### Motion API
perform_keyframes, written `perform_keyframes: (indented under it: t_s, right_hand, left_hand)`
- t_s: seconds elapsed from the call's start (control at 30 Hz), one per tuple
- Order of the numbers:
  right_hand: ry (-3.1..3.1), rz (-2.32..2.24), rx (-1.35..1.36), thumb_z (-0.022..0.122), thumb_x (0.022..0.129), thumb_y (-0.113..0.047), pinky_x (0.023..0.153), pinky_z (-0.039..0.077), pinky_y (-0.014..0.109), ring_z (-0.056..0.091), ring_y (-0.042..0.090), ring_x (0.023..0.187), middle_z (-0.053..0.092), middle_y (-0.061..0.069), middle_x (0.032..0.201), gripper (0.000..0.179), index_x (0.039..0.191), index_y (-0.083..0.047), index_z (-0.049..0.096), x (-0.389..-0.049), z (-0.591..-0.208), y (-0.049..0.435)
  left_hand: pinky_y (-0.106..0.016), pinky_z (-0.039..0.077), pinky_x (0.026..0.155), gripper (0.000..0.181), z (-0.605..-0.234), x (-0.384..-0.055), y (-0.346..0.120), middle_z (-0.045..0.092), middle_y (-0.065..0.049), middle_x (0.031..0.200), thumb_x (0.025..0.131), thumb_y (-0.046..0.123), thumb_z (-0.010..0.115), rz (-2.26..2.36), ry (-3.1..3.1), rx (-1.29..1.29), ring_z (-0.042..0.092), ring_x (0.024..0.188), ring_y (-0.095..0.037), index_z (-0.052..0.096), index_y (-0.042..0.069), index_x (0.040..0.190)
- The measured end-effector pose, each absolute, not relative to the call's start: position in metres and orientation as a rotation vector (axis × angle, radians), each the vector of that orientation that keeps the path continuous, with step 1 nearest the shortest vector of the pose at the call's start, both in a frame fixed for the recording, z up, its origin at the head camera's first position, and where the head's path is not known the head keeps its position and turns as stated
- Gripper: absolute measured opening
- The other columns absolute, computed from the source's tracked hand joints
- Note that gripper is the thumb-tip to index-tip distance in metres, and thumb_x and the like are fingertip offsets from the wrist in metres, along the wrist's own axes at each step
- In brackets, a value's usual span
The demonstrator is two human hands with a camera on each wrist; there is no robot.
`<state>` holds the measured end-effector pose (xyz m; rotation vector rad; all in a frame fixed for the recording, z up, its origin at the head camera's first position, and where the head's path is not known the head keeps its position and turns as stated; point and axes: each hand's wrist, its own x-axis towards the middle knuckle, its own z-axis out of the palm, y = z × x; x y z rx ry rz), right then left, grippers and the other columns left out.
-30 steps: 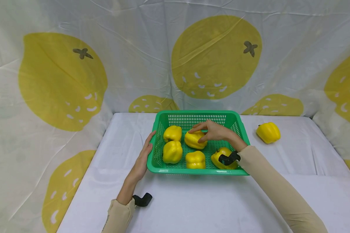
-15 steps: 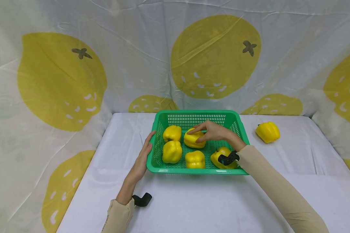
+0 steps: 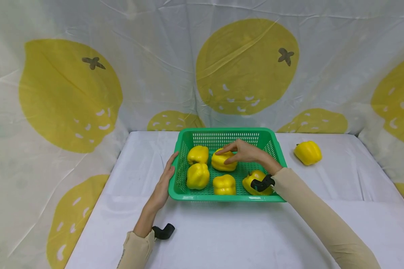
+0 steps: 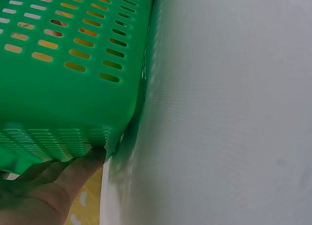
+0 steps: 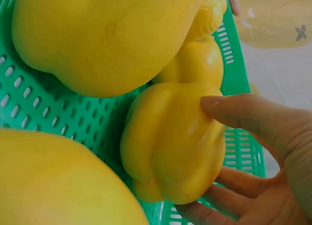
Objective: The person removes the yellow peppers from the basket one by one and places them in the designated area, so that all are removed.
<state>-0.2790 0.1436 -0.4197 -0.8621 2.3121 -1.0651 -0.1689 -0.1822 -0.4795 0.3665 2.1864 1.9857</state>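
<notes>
In the head view a green plastic basket (image 3: 222, 198) holds several yellow bell peppers. My right hand (image 3: 247, 152) reaches over its right side and grips a bell pepper (image 3: 219, 163) near the back middle. The right wrist view shows my thumb on one side of this bell pepper (image 5: 170, 142) and the fingers on the other, partly hidden. My left hand (image 3: 162, 185) lies along the basket's left side, its fingers extended against the outer wall. In the left wrist view the fingers of that hand (image 4: 44, 196) touch the slotted green wall (image 4: 68, 101).
Outside the basket, one more yellow bell pepper (image 3: 308, 152) lies on the white-covered table (image 3: 222, 235) to the right. A lemon-print curtain (image 3: 155, 74) hangs behind and at both sides. Another bell pepper (image 3: 224, 184) sits at the basket's front middle.
The view has shifted very slightly. Both hands, the basket and the bell peppers keep the same places relative to each other.
</notes>
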Motion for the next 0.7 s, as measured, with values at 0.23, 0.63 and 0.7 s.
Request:
perform_keyframes:
  t_s: [0.23,0.63,0.7]
  right_hand:
    - [2.342,-1.035,-0.926,0.081,0.090,-0.014,0.118,0.039,0.055,0.042,0.039,0.149,0.069,0.012,0.137,0.042,0.132,-0.014,0.073,-0.280,-0.421,0.141]
    - [2.348,-1.176,-0.898,0.080,0.092,-0.020,0.104,0.051,0.045,0.055,0.033,0.139,0.068,0.010,0.139,0.039,0.130,-0.016,0.074,-0.277,-0.408,0.145]
    - [2.348,-1.200,-0.892,0.080,0.093,-0.022,0.096,0.051,0.042,0.056,0.032,0.138,0.069,0.008,0.138,0.039,0.131,-0.017,0.074,-0.276,-0.404,0.148]
  left_hand:
    - [-0.061,0.002,0.127,0.050,-0.478,-0.169,-0.182,0.005,0.009,0.174,0.114,0.044,0.018,1.977,2.206,0.367,0.004,0.161,-0.023,0.015,0.042,0.164]
    - [-0.062,0.002,0.127,0.050,-0.480,-0.169,-0.181,0.005,0.009,0.174,0.115,0.042,0.017,1.972,2.220,0.370,0.004,0.160,-0.023,0.015,0.042,0.164]
    - [-0.062,0.002,0.127,0.050,-0.480,-0.169,-0.181,0.005,0.009,0.174,0.115,0.042,0.017,1.968,2.220,0.371,0.004,0.160,-0.023,0.014,0.042,0.164]
